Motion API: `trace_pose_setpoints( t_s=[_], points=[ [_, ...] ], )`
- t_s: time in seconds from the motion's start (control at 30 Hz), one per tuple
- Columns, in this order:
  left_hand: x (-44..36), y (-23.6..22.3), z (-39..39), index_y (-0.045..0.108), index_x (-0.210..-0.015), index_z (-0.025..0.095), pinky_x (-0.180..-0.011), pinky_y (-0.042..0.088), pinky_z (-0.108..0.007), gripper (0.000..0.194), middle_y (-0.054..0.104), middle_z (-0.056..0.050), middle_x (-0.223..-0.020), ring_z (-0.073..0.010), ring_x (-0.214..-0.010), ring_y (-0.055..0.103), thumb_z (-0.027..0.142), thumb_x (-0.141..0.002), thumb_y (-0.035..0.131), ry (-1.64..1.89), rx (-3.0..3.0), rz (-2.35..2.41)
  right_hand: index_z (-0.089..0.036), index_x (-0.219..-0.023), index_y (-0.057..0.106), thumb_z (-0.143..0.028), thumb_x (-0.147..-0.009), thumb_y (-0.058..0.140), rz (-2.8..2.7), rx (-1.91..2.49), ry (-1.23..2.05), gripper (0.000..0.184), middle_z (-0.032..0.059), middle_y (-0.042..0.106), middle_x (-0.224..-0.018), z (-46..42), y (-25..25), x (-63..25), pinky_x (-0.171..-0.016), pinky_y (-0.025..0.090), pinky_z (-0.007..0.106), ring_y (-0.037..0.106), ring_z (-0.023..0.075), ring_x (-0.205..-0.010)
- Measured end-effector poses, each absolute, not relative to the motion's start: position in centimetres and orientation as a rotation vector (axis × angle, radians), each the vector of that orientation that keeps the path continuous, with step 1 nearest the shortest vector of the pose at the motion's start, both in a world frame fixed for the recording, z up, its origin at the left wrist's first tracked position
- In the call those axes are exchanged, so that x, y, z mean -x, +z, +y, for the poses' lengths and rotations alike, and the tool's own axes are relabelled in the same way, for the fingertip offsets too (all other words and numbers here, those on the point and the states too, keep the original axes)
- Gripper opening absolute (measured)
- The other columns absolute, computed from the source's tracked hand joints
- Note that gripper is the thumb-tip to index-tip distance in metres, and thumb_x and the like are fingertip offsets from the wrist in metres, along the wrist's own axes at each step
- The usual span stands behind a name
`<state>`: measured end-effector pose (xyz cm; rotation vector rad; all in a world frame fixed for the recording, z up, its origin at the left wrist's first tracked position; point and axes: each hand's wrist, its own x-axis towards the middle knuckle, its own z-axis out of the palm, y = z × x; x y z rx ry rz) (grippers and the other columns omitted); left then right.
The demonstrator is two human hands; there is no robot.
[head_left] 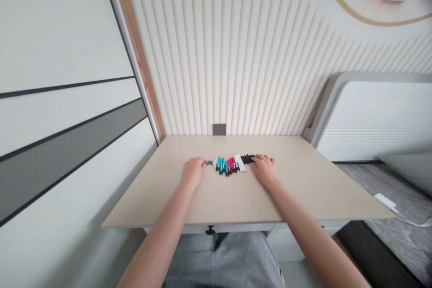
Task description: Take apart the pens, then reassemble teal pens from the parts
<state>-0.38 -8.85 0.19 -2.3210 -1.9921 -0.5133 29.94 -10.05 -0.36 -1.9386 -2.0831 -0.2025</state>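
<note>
A row of small items lies across the middle of the desk, between my two hands. From left to right come small grey pieces [209,162], some whitish clear pieces [215,162], teal-and-black pens or markers [222,165], red-and-black ones [232,165], white sticks [240,163] and short black cylinders [248,159]. My left hand [194,169] rests on the desk, its fingertips beside the grey pieces at the row's left end. At the other end, my right hand [265,167] has its fingers apart and touches the outermost black cylinders. Neither hand visibly grips anything.
The beige desk [151,207] backs onto a ribbed wall with a dark socket [219,129]. A white cabinet [67,180] stands on the left. To the right are a bed headboard [374,117] and a white device with a cable [385,201].
</note>
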Motion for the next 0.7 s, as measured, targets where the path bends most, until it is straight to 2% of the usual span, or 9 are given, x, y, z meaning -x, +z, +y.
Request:
trace_pose_setpoints(
  t_s=[0.33,0.53,0.7],
  points=[
    [0.5,0.2,-8.8,0.068,-0.101,0.026,-0.085,0.042,-0.034,0.022,0.068,-0.004,-0.107,-0.0232,-0.101,0.057,0.022,-0.091,0.049,-0.511,2.328,-1.978,-0.027,-0.109,0.068,-0.025,-0.097,0.042,-2.057,1.900,-0.235,0.029,0.0067,0.066,-0.111,-9.0,-1.1,-30.3,-0.085,0.027,0.035,0.051,0.0222,-0.104],
    [0.5,-0.1,-8.6,0.068,-0.102,0.026,-0.084,0.041,-0.034,0.022,0.068,-0.004,-0.106,-0.0232,-0.101,0.057,0.022,-0.091,0.050,-0.532,2.322,-1.980,-0.030,-0.119,0.064,-0.025,-0.095,0.047,-2.100,1.825,-0.268,0.030,0.0068,0.064,-0.114,-8.9,-1.4,-30.4,-0.086,0.028,0.036,0.051,0.0221,-0.103],
    [0.5,0.0,-8.7,0.069,-0.102,0.026,-0.085,0.041,-0.034,0.022,0.068,-0.005,-0.107,-0.0234,-0.101,0.058,0.022,-0.091,0.050,-0.535,2.326,-1.993,-0.031,-0.112,0.068,-0.024,-0.094,0.049,-2.115,1.801,-0.246,0.027,0.0073,0.064,-0.114,-8.7,-1.7,-30.6,-0.086,0.028,0.036,0.051,0.0230,-0.104]
  ],
)
